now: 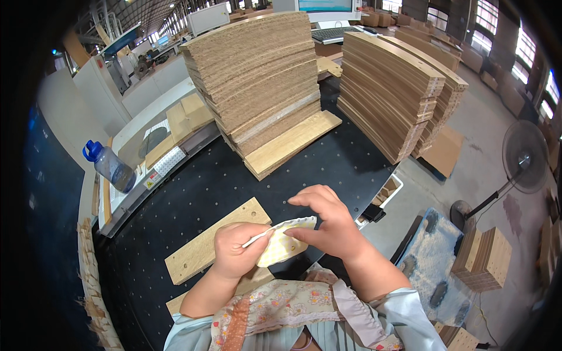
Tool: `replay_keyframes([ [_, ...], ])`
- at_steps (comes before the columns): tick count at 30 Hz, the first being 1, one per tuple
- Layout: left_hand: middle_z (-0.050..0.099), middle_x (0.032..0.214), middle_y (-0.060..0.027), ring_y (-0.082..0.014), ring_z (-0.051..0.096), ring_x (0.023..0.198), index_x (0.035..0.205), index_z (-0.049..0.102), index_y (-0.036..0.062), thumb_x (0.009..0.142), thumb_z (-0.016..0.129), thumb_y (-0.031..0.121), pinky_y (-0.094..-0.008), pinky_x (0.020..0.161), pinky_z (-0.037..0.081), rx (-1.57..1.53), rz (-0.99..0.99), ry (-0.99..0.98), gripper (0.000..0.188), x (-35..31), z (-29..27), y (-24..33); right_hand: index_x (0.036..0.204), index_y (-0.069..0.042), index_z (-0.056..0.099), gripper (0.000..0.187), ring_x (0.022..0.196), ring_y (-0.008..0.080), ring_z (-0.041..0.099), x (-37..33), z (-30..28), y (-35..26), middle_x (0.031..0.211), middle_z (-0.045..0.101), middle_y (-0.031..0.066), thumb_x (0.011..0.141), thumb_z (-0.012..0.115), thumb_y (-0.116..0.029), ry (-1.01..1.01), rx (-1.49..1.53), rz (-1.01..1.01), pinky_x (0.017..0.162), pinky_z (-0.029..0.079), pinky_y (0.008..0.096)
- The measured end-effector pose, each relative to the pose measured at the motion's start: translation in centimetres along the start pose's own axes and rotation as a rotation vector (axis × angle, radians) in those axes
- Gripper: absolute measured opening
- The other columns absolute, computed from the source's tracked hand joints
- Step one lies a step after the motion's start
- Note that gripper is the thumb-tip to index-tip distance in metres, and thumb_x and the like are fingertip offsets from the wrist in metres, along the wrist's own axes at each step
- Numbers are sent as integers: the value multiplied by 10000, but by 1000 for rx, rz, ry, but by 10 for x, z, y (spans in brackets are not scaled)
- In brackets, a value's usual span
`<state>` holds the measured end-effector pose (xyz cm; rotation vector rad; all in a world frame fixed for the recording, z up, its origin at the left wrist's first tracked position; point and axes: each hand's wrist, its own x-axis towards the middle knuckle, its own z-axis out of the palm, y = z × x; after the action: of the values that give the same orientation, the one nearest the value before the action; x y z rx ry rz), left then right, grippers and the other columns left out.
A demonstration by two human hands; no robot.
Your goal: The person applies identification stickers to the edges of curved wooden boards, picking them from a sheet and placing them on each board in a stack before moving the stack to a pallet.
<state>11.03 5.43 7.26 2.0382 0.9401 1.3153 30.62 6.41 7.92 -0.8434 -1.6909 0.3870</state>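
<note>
Between my hands is a small yellow-and-white checked cloth (pixel 280 250) with a pale edge, held up in front of my floral apron (pixel 281 298). My left hand (pixel 235 250) pinches its left side, and a thin white edge pokes out past the thumb. Against the cloth's right side rests the thumb of my right hand (pixel 329 225); its other fingers are curved and spread, away from the cloth. Under and left of my left hand, a drilled wooden board (pixel 202 251) lies on the black perforated table (pixel 193 205). Part of another board (pixel 254 279) shows under my left forearm.
A tall stack of boards (pixel 263 76) stands at the table's far side, beside more stacked panels (pixel 386 88). A water bottle (pixel 111 167) with a blue cap is on the left, near a machine. To the right are a standing fan (pixel 524 161) and a blue-white mat (pixel 436 269).
</note>
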Motion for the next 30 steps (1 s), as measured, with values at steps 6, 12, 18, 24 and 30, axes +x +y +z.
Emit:
replay_keyframes([
  [6, 609, 627, -97, -233, 595, 541, 773, 666, 52, 681, 685, 42, -298, 491, 452, 225, 120, -145, 93, 5, 0, 0, 691, -73, 582, 129, 764, 247, 523, 1, 3, 5, 729, 536, 43, 636, 696, -51, -318, -31, -86, 716, 411, 344],
  [12, 637, 668, -105, -214, 618, 573, 768, 671, 42, 694, 689, 49, -283, 514, 465, 129, 14, -192, 76, 0, -4, -5, 689, -55, 589, 114, 728, 254, 538, -5, 5, 23, 699, 548, 65, 655, 698, -50, -431, 210, 26, 691, 426, 342],
  [18, 641, 667, -107, -169, 616, 573, 766, 672, 6, 716, 678, 21, -252, 526, 459, 24, -112, -156, 52, -6, -8, -6, 724, -22, 605, 101, 731, 191, 567, -6, -4, 34, 748, 580, 60, 703, 704, -22, -550, 329, 189, 651, 436, 291],
  [24, 646, 689, -92, -128, 603, 592, 772, 662, -30, 743, 661, -6, -226, 549, 460, -114, -185, -68, 38, -7, -12, -8, 729, -13, 608, 93, 721, 163, 572, -11, -16, 48, 755, 585, 49, 711, 699, -11, -532, 357, 272, 653, 438, 272],
  [30, 639, 712, -65, -105, 588, 624, 800, 642, -45, 780, 655, 19, -223, 575, 465, -294, -334, 17, 68, -5, -2, -17, 812, 6, 621, 22, 744, 99, 569, -23, -19, 55, 795, 623, 24, 792, 631, 6, -420, 752, 678, 695, 454, 234],
])
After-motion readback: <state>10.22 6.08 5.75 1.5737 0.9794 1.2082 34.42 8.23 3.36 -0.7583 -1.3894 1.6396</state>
